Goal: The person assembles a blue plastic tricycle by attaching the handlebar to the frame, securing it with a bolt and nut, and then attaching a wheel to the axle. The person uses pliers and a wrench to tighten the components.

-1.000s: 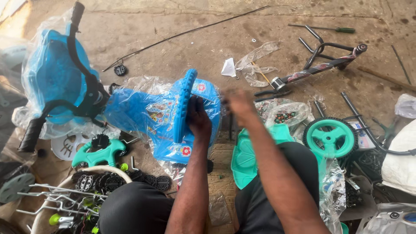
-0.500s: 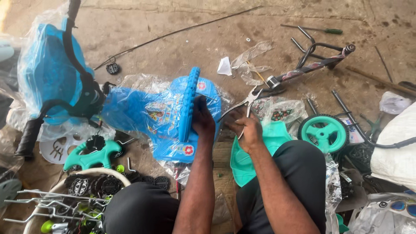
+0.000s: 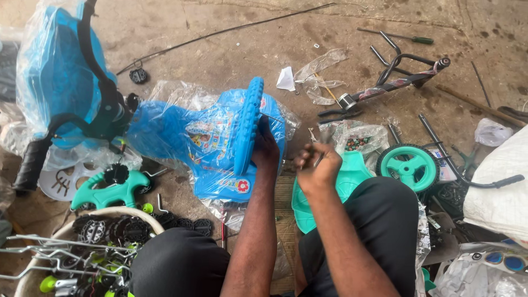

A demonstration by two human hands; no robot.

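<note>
At the frame's centre we see the left hand (image 3: pixel 267 151) gripping the upright blue wheel (image 3: pixel 246 125), while our right hand (image 3: pixel 316 165), just right, clenches a small tool (image 3: pixel 318 144).

2 bare forearms — no sleeves — black trousers (image 3: pixel 385 220) on both legs.

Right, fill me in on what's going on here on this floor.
A person sits on the concrete floor among toy tricycle parts. The left hand steadies a blue plastic wheel standing on edge against a blue plastic body part in clear wrapping. The right hand is closed around a small tool that is too blurred to identify. A teal wheel lies to the right.
</note>
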